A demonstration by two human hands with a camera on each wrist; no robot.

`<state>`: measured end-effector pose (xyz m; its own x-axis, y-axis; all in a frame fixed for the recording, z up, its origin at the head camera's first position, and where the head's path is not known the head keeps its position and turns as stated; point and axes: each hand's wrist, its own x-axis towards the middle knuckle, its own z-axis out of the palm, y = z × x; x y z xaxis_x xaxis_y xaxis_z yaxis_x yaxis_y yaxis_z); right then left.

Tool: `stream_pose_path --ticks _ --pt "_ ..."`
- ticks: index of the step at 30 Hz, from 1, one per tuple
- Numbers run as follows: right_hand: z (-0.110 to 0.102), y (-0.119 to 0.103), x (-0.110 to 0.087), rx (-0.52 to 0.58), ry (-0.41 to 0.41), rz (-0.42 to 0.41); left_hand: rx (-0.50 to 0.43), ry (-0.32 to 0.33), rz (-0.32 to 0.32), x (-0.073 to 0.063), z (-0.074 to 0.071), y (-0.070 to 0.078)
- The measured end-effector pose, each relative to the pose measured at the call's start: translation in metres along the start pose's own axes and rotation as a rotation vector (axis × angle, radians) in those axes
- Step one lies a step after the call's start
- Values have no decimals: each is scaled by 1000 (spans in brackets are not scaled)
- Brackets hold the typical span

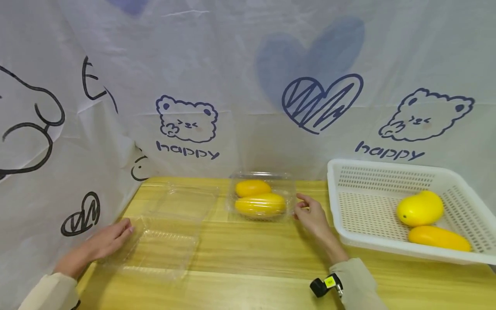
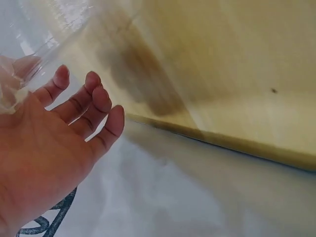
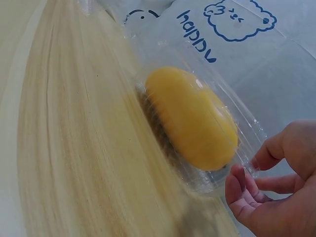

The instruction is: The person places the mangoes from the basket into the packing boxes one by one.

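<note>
At the back middle of the table, a closed clear plastic clamshell box (image 1: 288, 200) holds two yellow mangoes (image 1: 259, 204). My right hand (image 1: 311, 215) pinches its right end; in the right wrist view, thumb and fingertips (image 3: 237, 180) meet at the box's corner (image 3: 202, 185). To the left lies another clear clamshell (image 1: 166, 254), its lid (image 1: 186, 200) spread open and nothing inside. My left hand (image 1: 108, 241) is at this clamshell's left edge with relaxed fingers. In the left wrist view, those fingers (image 2: 96, 106) stand apart and the thumb shows behind clear plastic (image 2: 54, 42).
A white perforated basket (image 1: 368, 239) stands at the right with two more yellow mangoes (image 1: 420, 209) in its right half. White cloth (image 1: 248, 86) printed with bears and hearts hangs behind and to the left of the wooden table (image 1: 252, 254).
</note>
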<state>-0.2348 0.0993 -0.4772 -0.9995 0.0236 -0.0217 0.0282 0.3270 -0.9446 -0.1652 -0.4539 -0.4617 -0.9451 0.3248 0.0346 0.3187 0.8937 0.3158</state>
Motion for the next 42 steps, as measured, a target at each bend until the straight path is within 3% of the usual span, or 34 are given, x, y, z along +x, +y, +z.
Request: stream_pose_path --ticks 4,9,14,18,22,29,34,42 --pt "1 1 0 6 3 2 81 32 49 -2 7 -6" --pt "4 2 3 29 -10 13 136 68 22 -10 10 -6" --pt "10 0 5 126 -25 6 196 170 77 -25 12 -7" --pt "15 0 8 265 -26 38 204 225 120 -36 13 -7" --pt "20 1 11 394 -10 68 195 237 117 -45 15 -5" --pt "32 -2 20 479 3 88 191 257 103 -57 18 -4" --pt "42 -5 26 505 9 102 208 234 69 -62 21 -5" --pt "60 -11 31 500 6 114 173 259 97 -67 26 -2"
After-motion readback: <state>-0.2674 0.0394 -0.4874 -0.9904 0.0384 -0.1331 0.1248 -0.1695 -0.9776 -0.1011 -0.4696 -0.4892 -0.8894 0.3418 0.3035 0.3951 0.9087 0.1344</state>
